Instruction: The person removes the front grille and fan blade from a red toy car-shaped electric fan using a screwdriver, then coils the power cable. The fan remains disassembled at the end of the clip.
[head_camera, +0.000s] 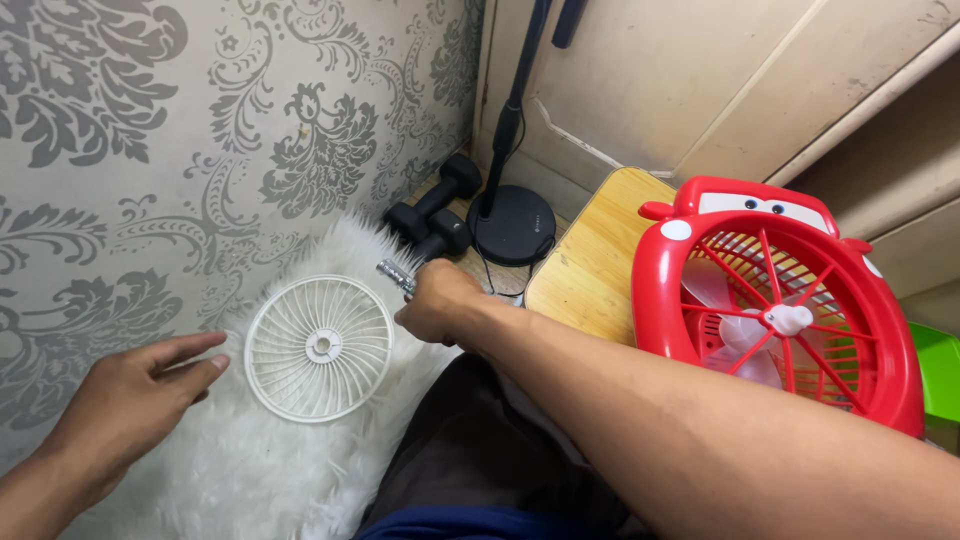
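While our right hand (440, 300) is closing around a metal-tipped tool (396, 275), our spread, empty left hand (140, 385) is nearing the light, brittle white fan grille (319, 347), probably best gripped at its rim, on the white fur rug (250, 460).

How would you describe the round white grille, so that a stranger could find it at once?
Start at the white fluffy rug beside the patterned grey wall. The round white fan grille lies flat on it, between the left hand and the right hand. Unlike the red fan on the wooden stool, it is detached, thin and white.
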